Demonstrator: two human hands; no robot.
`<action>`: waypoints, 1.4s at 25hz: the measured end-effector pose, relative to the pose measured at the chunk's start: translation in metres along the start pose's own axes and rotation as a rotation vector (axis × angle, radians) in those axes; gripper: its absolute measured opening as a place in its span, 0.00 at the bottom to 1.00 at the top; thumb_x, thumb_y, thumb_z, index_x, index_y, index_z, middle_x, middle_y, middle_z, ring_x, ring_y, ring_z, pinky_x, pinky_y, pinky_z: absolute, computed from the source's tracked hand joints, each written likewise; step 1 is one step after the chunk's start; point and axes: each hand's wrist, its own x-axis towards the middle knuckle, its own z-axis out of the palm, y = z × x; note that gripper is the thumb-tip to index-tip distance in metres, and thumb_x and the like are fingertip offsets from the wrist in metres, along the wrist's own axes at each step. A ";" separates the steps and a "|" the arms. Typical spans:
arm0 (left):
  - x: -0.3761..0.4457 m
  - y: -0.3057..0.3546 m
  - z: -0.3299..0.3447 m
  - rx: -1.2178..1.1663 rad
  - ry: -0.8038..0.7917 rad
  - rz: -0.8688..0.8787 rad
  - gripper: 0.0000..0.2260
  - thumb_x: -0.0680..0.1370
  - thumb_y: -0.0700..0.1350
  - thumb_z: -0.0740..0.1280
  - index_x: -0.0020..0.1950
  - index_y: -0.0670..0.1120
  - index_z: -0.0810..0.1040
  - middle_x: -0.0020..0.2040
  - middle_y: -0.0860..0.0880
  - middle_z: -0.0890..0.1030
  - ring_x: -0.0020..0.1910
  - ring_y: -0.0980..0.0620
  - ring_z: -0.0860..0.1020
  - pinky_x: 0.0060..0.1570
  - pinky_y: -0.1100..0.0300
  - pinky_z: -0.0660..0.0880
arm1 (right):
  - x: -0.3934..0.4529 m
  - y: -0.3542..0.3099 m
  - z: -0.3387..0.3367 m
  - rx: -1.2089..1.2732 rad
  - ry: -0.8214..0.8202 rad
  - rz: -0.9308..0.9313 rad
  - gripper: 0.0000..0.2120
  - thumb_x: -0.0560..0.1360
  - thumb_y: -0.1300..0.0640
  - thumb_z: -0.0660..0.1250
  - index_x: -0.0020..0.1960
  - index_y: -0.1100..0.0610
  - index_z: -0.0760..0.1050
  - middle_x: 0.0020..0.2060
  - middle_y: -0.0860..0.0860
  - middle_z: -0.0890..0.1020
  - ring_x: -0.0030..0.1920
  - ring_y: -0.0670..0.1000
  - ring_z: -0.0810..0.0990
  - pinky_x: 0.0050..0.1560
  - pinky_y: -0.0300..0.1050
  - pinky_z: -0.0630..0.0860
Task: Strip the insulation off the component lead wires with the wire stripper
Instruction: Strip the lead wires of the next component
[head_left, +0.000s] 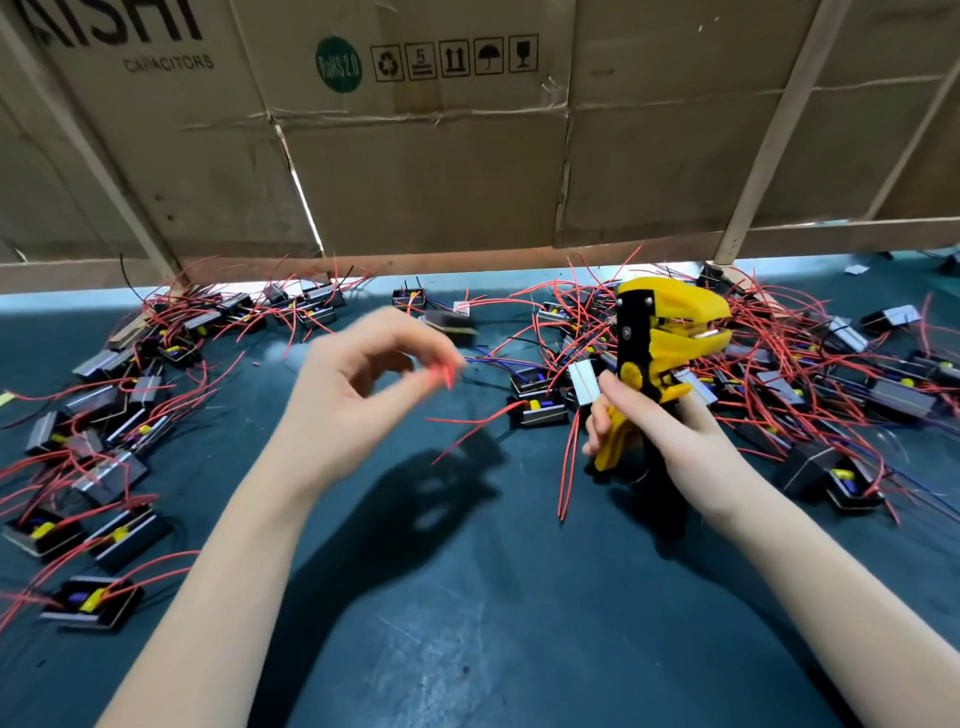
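Many small parts (537, 410) with red wires are being kept on the dark mat (467, 623), within reach. The yellow stripper (660, 343) is being gripped upright by the right hand (670, 426), ready to bite. A blurred red wire (441, 375) is being pinched by the left hand (358, 384).

A big brown cardboard wall (415, 171) stands at the far side of the dark green table (467, 623).

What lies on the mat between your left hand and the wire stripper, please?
In the head view, between the left hand and the wire stripper lie a few components with red lead wires.
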 end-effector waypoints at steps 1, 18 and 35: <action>-0.002 0.006 0.007 0.031 -0.180 0.027 0.08 0.72 0.32 0.69 0.45 0.44 0.84 0.43 0.54 0.82 0.44 0.56 0.79 0.47 0.64 0.73 | 0.001 0.000 -0.001 0.048 0.044 0.012 0.22 0.71 0.38 0.72 0.33 0.57 0.74 0.32 0.56 0.76 0.36 0.59 0.78 0.45 0.56 0.74; -0.017 0.001 0.079 -0.056 -0.354 -0.312 0.04 0.77 0.42 0.71 0.43 0.45 0.83 0.39 0.52 0.83 0.37 0.61 0.77 0.42 0.66 0.72 | 0.002 0.001 -0.023 -0.533 0.313 -0.236 0.23 0.71 0.36 0.67 0.34 0.55 0.71 0.25 0.46 0.69 0.29 0.45 0.63 0.32 0.38 0.62; -0.010 -0.004 0.052 -0.250 -0.285 -0.378 0.05 0.77 0.44 0.69 0.44 0.45 0.77 0.37 0.47 0.84 0.37 0.51 0.79 0.44 0.55 0.76 | 0.006 0.007 -0.028 -1.174 0.458 -0.057 0.22 0.70 0.37 0.68 0.34 0.54 0.67 0.33 0.53 0.77 0.39 0.60 0.75 0.37 0.48 0.66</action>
